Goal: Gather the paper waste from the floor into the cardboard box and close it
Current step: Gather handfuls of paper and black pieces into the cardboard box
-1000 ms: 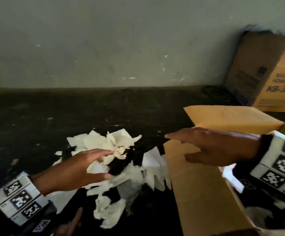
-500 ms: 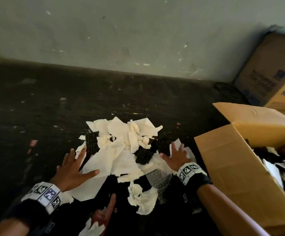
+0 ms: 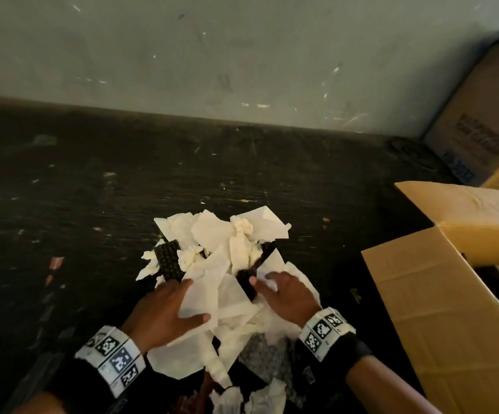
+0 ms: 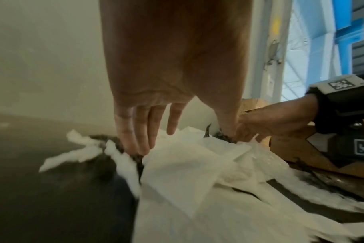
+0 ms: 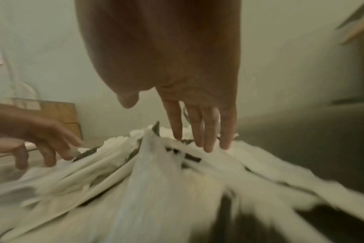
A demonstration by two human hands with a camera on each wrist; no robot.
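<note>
A heap of white paper scraps (image 3: 221, 234) mixed with black bubble-wrap pieces (image 3: 169, 259) lies on the dark floor. My left hand (image 3: 167, 312) lies flat on the heap's left side, fingers spread and thumb out on a white sheet (image 4: 177, 172). My right hand (image 3: 284, 297) touches the heap's right side with straight fingers (image 5: 197, 131) pointing down into the paper. The two hands flank the heap close together. The open cardboard box (image 3: 421, 309) stands to the right, flaps up, with some scraps inside.
A second, printed cardboard box (image 3: 481, 121) stands against the wall at the far right. More scraps and grey bubble wrap (image 3: 266, 357) lie near my wrists. The grey wall (image 3: 242, 55) runs behind the heap; small debris dots the floor.
My right hand came from over the box down onto the heap. Both hands have since slid inward over the paper, closer together.
</note>
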